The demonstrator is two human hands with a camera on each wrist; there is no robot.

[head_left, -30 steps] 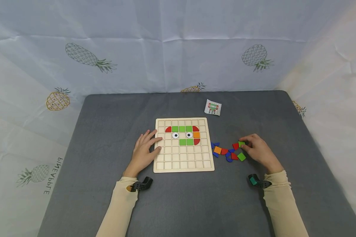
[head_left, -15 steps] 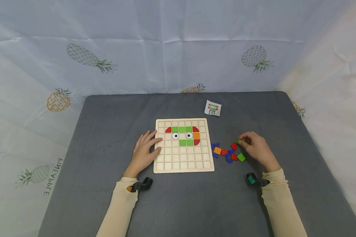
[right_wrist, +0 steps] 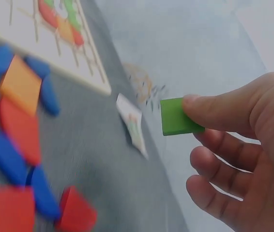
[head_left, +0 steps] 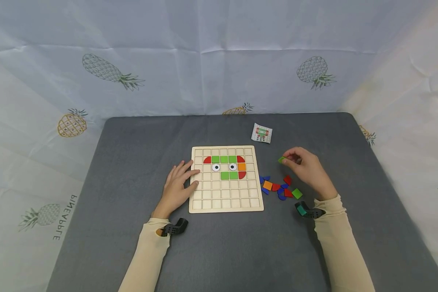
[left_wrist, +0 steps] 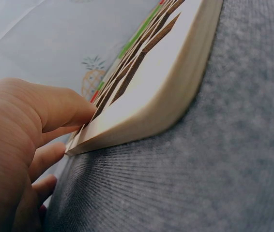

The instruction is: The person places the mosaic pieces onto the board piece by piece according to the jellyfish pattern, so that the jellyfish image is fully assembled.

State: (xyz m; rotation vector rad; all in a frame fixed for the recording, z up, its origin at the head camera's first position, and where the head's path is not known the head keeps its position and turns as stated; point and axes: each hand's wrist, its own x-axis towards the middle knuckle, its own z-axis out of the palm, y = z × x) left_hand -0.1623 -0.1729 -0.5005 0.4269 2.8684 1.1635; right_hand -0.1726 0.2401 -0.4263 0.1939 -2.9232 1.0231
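Observation:
My right hand (head_left: 304,168) pinches a green square tile (right_wrist: 175,116) between thumb and fingers, raised above the table to the right of the wooden grid board (head_left: 222,202). My left hand (head_left: 177,188) rests at the board's left edge, fingers spread, with thumb and index fingertip on its rim. Set in the board's upper cells are green squares, red rounded pieces, an orange square (head_left: 241,166) and two eye tiles (head_left: 232,166). In the left wrist view the thumb side of the left hand (left_wrist: 35,116) lies against the board's edge.
Loose red, blue, orange and green pieces lie right of the board, among them another green square (head_left: 297,193) and an orange one (head_left: 267,185). A small picture card (head_left: 261,133) lies behind them on the grey table (head_left: 241,251). A pineapple-print cloth (head_left: 219,73) hangs beyond.
The right hand has lifted the green square tile off the pile and carried it away from the person and leftward. A red piece beside it shifted slightly. The left hand stays put.

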